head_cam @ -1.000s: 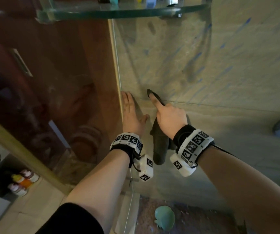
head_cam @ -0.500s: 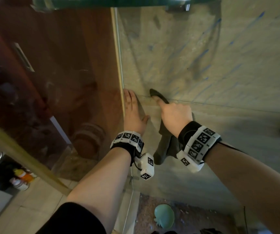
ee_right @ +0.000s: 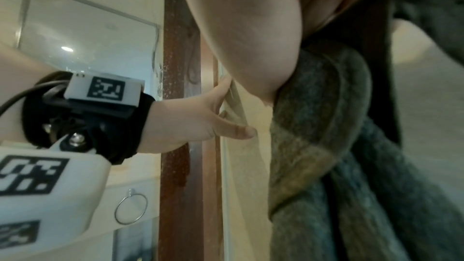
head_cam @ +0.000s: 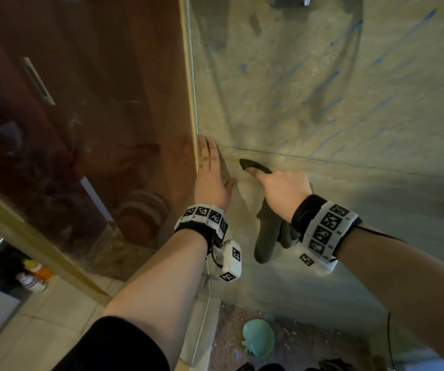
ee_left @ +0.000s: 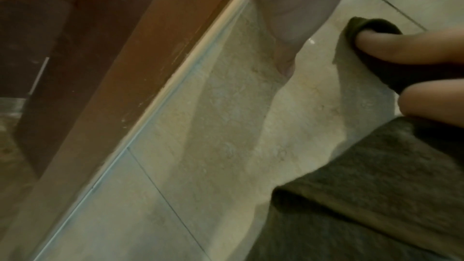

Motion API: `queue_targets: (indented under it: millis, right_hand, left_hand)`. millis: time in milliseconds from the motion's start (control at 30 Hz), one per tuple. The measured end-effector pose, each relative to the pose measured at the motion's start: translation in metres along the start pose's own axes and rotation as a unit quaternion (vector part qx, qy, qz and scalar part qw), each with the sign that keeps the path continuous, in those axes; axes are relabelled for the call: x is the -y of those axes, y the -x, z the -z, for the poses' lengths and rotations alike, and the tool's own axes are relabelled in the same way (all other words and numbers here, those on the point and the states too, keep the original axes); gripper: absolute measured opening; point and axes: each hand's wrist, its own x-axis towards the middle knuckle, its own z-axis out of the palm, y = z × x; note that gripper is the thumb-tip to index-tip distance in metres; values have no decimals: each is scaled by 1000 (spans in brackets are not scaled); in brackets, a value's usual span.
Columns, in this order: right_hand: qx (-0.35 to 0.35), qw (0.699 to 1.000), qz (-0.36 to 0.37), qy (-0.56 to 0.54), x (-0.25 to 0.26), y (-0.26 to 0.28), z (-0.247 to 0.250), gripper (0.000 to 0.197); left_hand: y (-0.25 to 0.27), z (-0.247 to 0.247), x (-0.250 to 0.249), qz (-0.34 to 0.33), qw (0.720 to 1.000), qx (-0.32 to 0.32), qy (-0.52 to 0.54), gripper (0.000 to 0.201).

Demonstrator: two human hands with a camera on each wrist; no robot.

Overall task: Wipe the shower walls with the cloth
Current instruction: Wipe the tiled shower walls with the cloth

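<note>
The beige tiled shower wall (head_cam: 322, 89) fills the head view, streaked with blue marks. My right hand (head_cam: 282, 191) presses a dark grey cloth (head_cam: 267, 236) against it just below a grout line. The cloth wraps over my forefinger tip (ee_left: 401, 47), is pinched against the thumb, and hangs down from the palm. In the right wrist view the cloth (ee_right: 326, 146) drapes under my palm. My left hand (head_cam: 210, 178) lies flat on the wall, fingers straight, beside the glass edge, holding nothing. From the right wrist the left hand (ee_right: 200, 118) shows its fingers touching the corner strip.
A glass panel with a gold frame (head_cam: 191, 89) stands left of the wall, with a brown door behind it. A green object (head_cam: 258, 341) lies on the shower floor. Bottles (head_cam: 36, 277) stand outside at the lower left. A towel ring (ee_right: 130, 208) hangs beyond the glass.
My right hand has slid the cloth down from the grout line to just below it. The left hand has stayed flat in place. The glass shelf above has left the view.
</note>
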Motion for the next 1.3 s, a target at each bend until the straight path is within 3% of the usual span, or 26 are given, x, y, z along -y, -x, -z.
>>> queue_targets:
  millis: [167,333,533,733,900,967,1133,1300]
  right_hand:
    - [-25,1000,2,-2,3,0,4,83]
    - [-106,994,-24,-28,6,-11,25,71]
    - [-19,998,50,29,13,-12,17,75]
    - [-109,994,8,-12,8,-17,22,80]
    - [-29,998,52,20,14,-17,13,77]
    - [-27,998,55,17,12,-17,12,74]
    - [-140,989,2,-40,5,-17,26,69]
    - [-63,997,31,-16,8,-14,9,70]
  left_hand:
    - [1,-1,1,-3,1000,-8,14,110]
    - [0,0,3,5,1000,9,-8,110]
    - [2,1,5,-13,1000,1,-29,109]
    - [1,0,5,-3,1000,3,-17,109]
    - [1,1,5,-11,1000,2,-25,109]
    - [2,2,4,-11,1000,5,-26,109]
    - [2,4,1,3,1000,13,-20,109]
    - [2,5,0,1,999,11,-30,108]
